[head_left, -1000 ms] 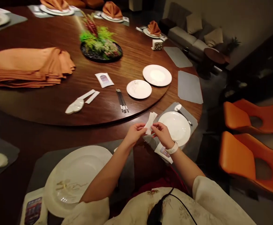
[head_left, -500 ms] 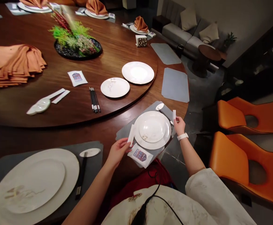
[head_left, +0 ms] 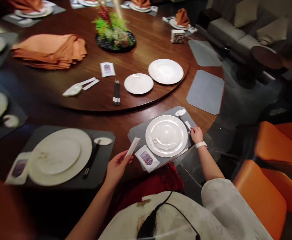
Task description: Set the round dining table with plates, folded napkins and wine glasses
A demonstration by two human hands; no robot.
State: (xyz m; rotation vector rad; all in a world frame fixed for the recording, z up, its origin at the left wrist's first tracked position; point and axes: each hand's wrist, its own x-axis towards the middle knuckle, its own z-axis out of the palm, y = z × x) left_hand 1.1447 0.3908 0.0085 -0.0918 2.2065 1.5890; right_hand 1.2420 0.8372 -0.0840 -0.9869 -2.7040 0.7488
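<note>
My left hand (head_left: 117, 166) pinches a narrow white paper packet (head_left: 132, 146), held just left of a wet-wipe packet (head_left: 147, 158). The fingers of my right hand (head_left: 197, 135) close on a second small white packet (head_left: 187, 124), low over the right side of the grey placemat (head_left: 142, 128), beside black chopsticks (head_left: 185, 122). The chopsticks' upper end lies on a white oval rest (head_left: 180, 112). Between my hands, a smaller white plate (head_left: 166, 133) sits on a larger one (head_left: 149, 143).
Left is another set place with stacked plates (head_left: 58, 151) and chopsticks (head_left: 92, 158). On the raised round centre are orange napkins (head_left: 49, 51), spoons (head_left: 75, 89), chopsticks (head_left: 116, 93), two plates and a plant arrangement (head_left: 114, 35). Orange chairs (head_left: 263, 190) stand at right.
My right hand has lowered its white packet from upright to the placemat beside the chopsticks. My left hand has drawn slightly left, away from the plates, still holding its packet. The view has turned left.
</note>
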